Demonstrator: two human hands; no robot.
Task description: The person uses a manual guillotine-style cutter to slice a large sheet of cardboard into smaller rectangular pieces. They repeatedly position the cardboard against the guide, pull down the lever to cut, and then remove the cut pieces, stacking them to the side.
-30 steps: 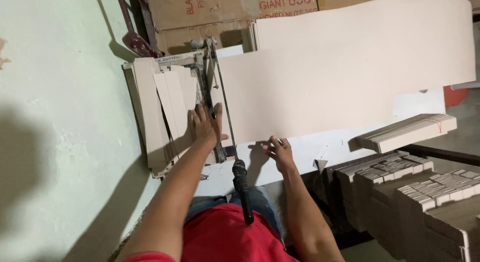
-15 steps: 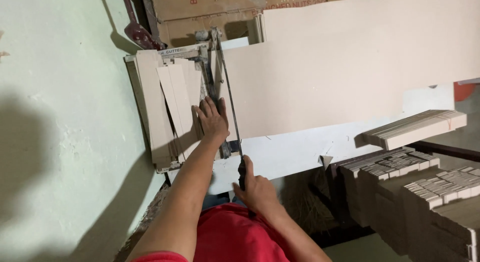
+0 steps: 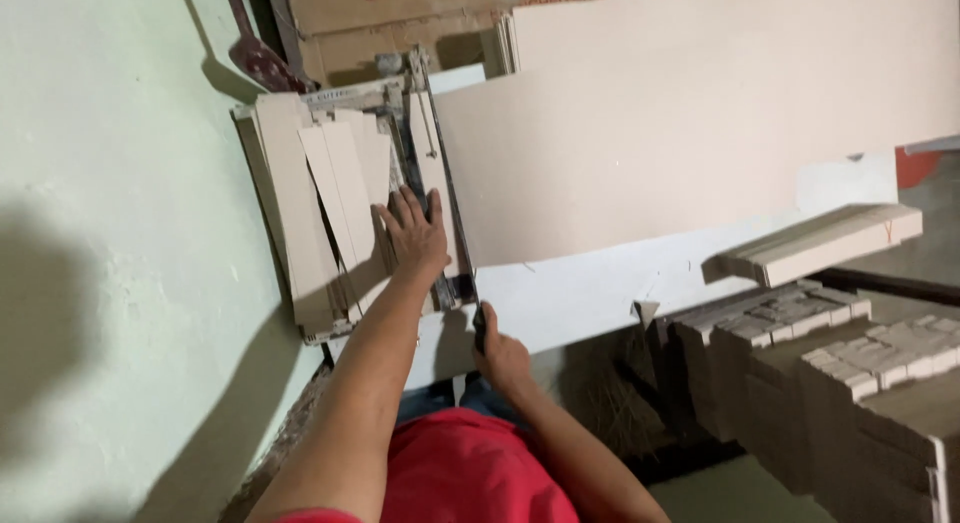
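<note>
My left hand [image 3: 415, 233] lies flat, fingers spread, pressing on the bed of a lever paper cutter [image 3: 432, 163] next to its blade arm. My right hand [image 3: 500, 355] is closed round the cutter's black handle [image 3: 480, 328] at the near end, low by the table edge. A large tan cardboard sheet [image 3: 680, 123] lies to the right of the blade on the white table [image 3: 580, 293]. Several cut cardboard strips [image 3: 335, 203] are piled to the left of the blade.
A pale green wall [image 3: 110, 263] stands close on the left. A stack of narrow strips [image 3: 820, 243] rests on the table's right end. Below, stacks of bundled cardboard pieces [image 3: 850, 373] crowd the right. Brown cartons [image 3: 400, 13] stand behind the cutter.
My right hand left the cardboard sheet, took hold of the black handle and brought it down. My left hand stayed pressing beside the blade.
</note>
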